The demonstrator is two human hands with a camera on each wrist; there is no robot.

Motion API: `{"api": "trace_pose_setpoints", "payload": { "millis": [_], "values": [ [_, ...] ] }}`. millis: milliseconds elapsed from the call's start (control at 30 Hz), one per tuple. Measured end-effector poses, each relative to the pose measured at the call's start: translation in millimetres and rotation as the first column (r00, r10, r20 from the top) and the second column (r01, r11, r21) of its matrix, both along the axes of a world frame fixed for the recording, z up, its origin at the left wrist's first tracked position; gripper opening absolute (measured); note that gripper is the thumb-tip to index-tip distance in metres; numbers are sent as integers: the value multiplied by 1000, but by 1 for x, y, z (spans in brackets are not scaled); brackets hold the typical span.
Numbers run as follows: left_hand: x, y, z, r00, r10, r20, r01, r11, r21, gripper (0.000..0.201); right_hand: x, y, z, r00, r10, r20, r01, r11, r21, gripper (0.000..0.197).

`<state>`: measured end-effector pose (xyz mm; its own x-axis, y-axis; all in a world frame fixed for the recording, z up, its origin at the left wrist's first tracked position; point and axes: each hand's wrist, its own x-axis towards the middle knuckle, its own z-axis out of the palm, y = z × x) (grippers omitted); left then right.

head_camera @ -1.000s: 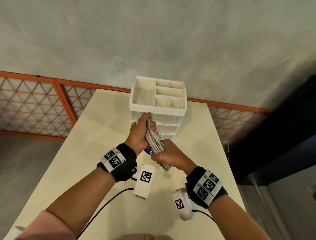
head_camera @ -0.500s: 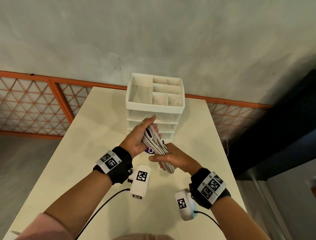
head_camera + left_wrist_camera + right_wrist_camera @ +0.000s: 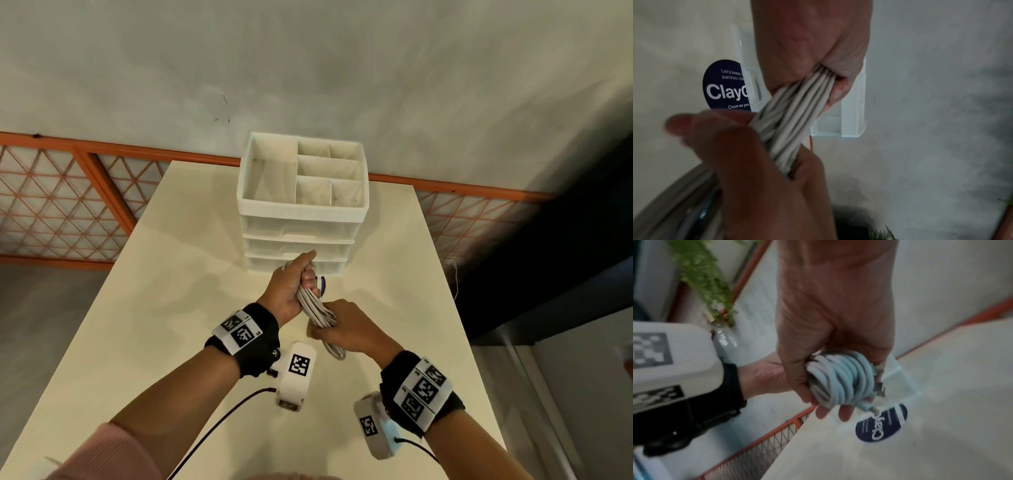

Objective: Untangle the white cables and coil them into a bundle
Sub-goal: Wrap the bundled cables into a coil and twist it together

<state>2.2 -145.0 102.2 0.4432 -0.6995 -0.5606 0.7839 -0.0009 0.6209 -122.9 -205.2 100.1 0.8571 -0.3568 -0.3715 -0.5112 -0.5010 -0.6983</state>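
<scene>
1. I see my left hand (image 3: 291, 287) curled round the far end of the white cables (image 3: 315, 306), fist held above the table (image 3: 171, 308), at about twelve o'clock from my wrists.
2. My right hand (image 3: 346, 329) wraps the near end of the same cables, at about five o'clock from the left hand, the two hands almost touching.
3. The cables run between the two fists as a thick hank of many parallel strands; a short loop sticks out below my right hand toward six o'clock.
4. In the right wrist view the strands (image 3: 838, 379) look wound into a compact coil inside my fingers (image 3: 845, 414), with a metal-tipped plug end poking out at four o'clock.
5. A white drawer organiser (image 3: 301, 205) stands at twelve o'clock, just beyond my left fist; a dark round sticker (image 3: 725, 86) lies on the table beside its base.
6. My judgement: untangling looks finished and I am at the coiling stage, squeezing the hank tight.
7. Next, I think, the loose plug end needs tucking or wrapping round the middle while one hand keeps its grip, so the loops do not spring apart.
</scene>
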Motion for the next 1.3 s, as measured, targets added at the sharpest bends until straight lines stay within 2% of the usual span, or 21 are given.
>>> {"api": "trace_pose_setpoints", "payload": {
  "millis": [67,167,233,267,300,400,433,500,600,667,733,833,933,1033,1200,1300],
  "values": [
    [5,-6,-4,999,-48,-23,48,999,-5,34,2,-5,-6,999,-35,31,31,992,120,15],
    [14,-13,-15,992,-127,-25,127,992,21,34,3,-15,-16,996,-87,-7,86,979,183,22],
    [20,-16,-29,992,-120,24,118,990,71,58,2,-26,-20,992,-122,-37,127,972,199,23],
    [23,-17,-34,996,-78,52,74,994,78,69,0,-31,-21,989,-138,-48,145,968,204,23],
    [26,-19,-37,998,-8,68,3,998,65,71,-1,-35,-23,987,-152,-60,161,965,207,23],
    [33,-25,-41,985,158,73,-159,987,15,51,-8,-45,-29,982,-175,-76,188,957,222,23],
    [34,-26,-41,982,174,68,-175,985,3,52,-9,-46,-30,981,-178,-80,192,955,224,22],
    [36,-28,-42,983,178,45,-177,984,-11,54,-11,-47,-30,981,-178,-78,191,955,228,19],
    [35,-27,-50,982,185,33,-186,982,16,42,-14,-48,-26,989,-145,7,138,955,263,11],
    [30,-23,-55,977,205,54,-208,977,46,37,-16,-49,-20,993,-109,49,92,961,260,18],
    [21,-14,-60,979,186,84,-190,980,52,37,-15,-51,-8,996,-51,71,32,969,244,20],
    [6,1,-62,984,142,111,-148,988,43,38,-4,-55,17,994,46,103,-68,972,224,12],
    [1,11,-64,985,155,76,-157,987,26,36,26,-64,35,987,116,109,-130,983,129,16],
    [-1,15,-59,985,166,37,-167,986,17,35,66,-72,37,976,215,36,-213,975,-59,40],
    [-4,19,-56,984,177,26,-177,984,-10,33,120,-80,11,893,333,-301,-407,884,-230,55],
    [-4,19,-53,986,167,21,-166,986,-17,31,124,-80,5,848,366,-384,-458,870,-182,40]
  ]
}}
